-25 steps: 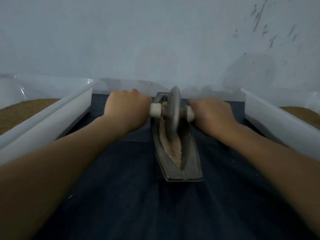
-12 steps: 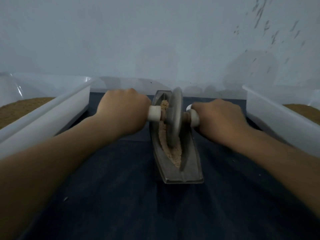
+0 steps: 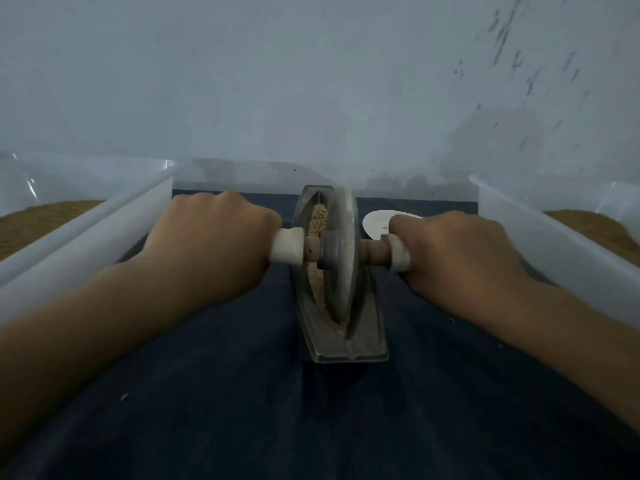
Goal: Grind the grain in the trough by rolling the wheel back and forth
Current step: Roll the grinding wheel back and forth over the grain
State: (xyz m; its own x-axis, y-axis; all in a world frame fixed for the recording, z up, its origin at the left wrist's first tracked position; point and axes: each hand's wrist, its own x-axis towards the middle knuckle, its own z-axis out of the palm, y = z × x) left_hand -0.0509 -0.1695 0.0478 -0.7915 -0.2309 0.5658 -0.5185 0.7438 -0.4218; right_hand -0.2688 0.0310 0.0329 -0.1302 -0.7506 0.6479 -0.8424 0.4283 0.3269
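Navy cloth [image 3: 242, 410] beneath blotchy wall [image 3: 311, 81]

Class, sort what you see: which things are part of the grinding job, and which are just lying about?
In use: wheel, trough, grain, left hand, right hand.
Lying about: left tub, right tub, white disc behind the right hand.

I note dark cloth [image 3: 242, 410] underneath, left bin [image 3: 86, 230] holding brown fill [image 3: 34, 220], right bin [image 3: 554, 244] likewise, white disc [image 3: 377, 221] near it, scuffed wall [image 3: 311, 81] behind.
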